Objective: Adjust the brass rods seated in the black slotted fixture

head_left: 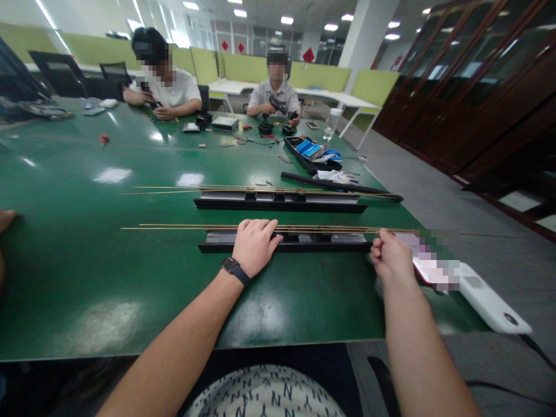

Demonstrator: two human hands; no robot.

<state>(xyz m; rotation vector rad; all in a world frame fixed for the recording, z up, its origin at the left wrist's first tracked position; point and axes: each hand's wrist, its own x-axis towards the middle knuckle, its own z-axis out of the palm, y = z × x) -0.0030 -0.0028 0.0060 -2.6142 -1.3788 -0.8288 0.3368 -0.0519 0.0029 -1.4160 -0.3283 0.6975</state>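
In front of me a long black metal rail (321, 247) with a grey inner channel lies crosswise on the green table. Several thin brass-coloured rods (186, 226) run along its top and stick out past the left end. My left hand (256, 240), a watch on its wrist, is laid over the rail left of centre, fingers bent over the far side and thumb nearer me. At the right end my right hand (391, 255) is closed in a pinch on a thin rod; its fingertips are partly hidden. Behind lies a second black rail (278, 205) with similar rods (160, 190).
A phone (419, 255) and a white device (490, 301) with a cable lie by the right edge. Farther back are a dark bar (347, 186), white gloves (336, 176) and a black tray (299, 156) with blue items. Two people (174, 90) sit opposite, handling dark objects.
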